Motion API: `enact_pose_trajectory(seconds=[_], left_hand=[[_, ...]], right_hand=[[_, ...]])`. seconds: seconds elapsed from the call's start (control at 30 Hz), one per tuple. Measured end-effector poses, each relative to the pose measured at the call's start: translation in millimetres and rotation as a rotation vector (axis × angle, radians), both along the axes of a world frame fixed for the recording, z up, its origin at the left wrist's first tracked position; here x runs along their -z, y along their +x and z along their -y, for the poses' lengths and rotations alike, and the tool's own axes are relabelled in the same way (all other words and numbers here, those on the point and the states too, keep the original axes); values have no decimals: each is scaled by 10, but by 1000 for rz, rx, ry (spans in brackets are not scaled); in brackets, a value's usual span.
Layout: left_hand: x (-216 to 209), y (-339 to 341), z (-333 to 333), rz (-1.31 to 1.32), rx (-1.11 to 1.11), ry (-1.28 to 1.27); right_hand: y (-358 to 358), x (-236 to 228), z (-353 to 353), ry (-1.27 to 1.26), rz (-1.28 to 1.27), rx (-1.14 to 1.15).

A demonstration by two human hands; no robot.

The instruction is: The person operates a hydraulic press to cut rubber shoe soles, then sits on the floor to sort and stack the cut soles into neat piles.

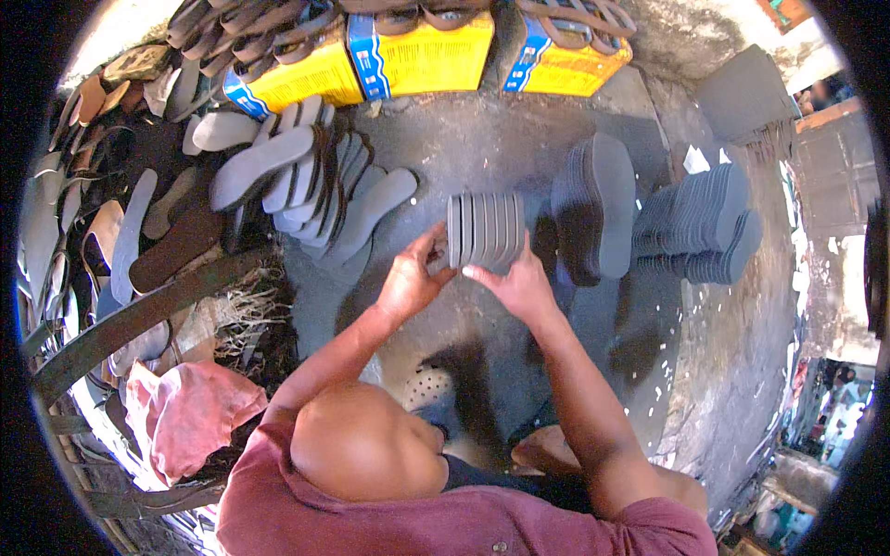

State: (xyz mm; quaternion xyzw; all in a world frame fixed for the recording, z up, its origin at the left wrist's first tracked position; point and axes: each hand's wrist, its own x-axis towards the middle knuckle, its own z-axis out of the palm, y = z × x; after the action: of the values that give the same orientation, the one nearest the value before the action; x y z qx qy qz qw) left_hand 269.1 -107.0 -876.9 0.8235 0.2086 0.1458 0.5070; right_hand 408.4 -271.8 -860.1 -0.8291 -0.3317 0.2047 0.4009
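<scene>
Both my hands hold a small stack of grey shoe soles [485, 229], seen end-on as several thick layers side by side. My left hand [414, 276] grips its left side, fingers wrapped round the edge. On the lower right, my right hand [515, 281] has its thumb along the near edge, while most of its fingers are hidden behind the stack. Left of my hands lies a loose, fanned pile of grey soles [374, 215]. To the right stands a tall stack of dark grey soles [607, 204].
Further right are more stacked soles [691, 222]. Yellow and blue boxes [422, 57] line the back, topped with brown sandals [278, 42]. Leather scraps and loose soles [176, 246] crowd the left, near a dark curved bar [139, 324] and a pink cloth [190, 417].
</scene>
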Motion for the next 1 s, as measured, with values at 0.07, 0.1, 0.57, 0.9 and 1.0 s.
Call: enact_pose_trajectory(seconds=[0.07,0.1,0.57,0.9,1.0], left_hand=[[-66,-15,-28,-137,-15,-87],[-35,-24,-14,-153,-46,-123],[421,5,129,-391,0,-139],[-275,-73,-462,243,-313,-439],[-98,-190,-596,282,-446,-513]], right_hand=[[62,-206,-77,-96,-112,-20],[103,-179,-75,-201,-101,-25],[-143,633,-299,-380,-4,197],[1289,-1381,882,268,-499,462],[1673,-1315,1137,331,-691,521]])
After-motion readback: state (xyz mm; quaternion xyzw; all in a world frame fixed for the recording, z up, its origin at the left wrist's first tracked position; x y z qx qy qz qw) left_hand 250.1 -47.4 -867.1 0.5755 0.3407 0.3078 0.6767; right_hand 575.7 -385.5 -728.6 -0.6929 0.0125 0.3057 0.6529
